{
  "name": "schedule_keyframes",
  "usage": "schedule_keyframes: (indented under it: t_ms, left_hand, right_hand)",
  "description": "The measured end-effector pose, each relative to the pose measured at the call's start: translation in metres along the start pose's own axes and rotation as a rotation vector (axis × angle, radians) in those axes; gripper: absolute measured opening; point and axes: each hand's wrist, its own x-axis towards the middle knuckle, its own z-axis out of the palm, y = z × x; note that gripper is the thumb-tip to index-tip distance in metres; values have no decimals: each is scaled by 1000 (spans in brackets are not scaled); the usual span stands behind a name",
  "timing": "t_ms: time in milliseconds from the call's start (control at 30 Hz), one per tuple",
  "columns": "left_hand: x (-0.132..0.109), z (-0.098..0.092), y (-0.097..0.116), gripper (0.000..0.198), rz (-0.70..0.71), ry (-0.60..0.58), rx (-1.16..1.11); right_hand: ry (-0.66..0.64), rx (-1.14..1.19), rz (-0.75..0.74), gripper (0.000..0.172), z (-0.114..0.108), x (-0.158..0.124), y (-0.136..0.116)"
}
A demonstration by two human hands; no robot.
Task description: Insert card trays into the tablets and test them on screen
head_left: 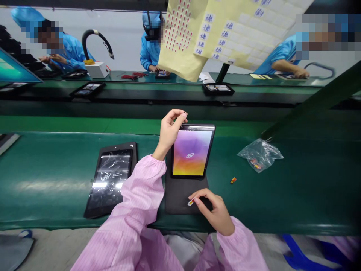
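Note:
A tablet point(191, 152) with a lit purple-to-orange screen stands tilted up on a dark grey mat point(180, 197). At its top left corner is my left hand point(170, 130), thumb and forefinger pinched together. A tiny dark bit shows at those fingertips, too small to name; whether they also grip the tablet's edge I cannot tell. Low over the mat, my right hand point(214, 210) pinches a small white, yellow and red card point(191, 202), the size of a SIM card. Another small orange and yellow piece point(233, 180) lies on the green table to the right.
Left of my arm lies a second tablet point(111, 180) under glossy film on a dark backing. A clear plastic bag point(261, 155) with small coloured pieces lies at right. Beyond runs a conveyor with black trays point(218, 89); co-workers in blue sit across. Yellow sheets point(225, 34) hang overhead.

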Motion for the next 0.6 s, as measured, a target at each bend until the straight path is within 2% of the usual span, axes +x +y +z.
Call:
schedule_keyframes:
  t_ms: [233,367,600]
  left_hand:
    - [1,-4,1,6,-49,-66,-31]
    - [2,-4,-4,6,-86,-40,-28]
    - [5,-3,-13,7,-112,25,-11]
  right_hand:
    - [13,37,33,12,15,-9,14]
    - [65,41,71,15,15,-10,18]
    - [82,12,72,14,18,-10,17]
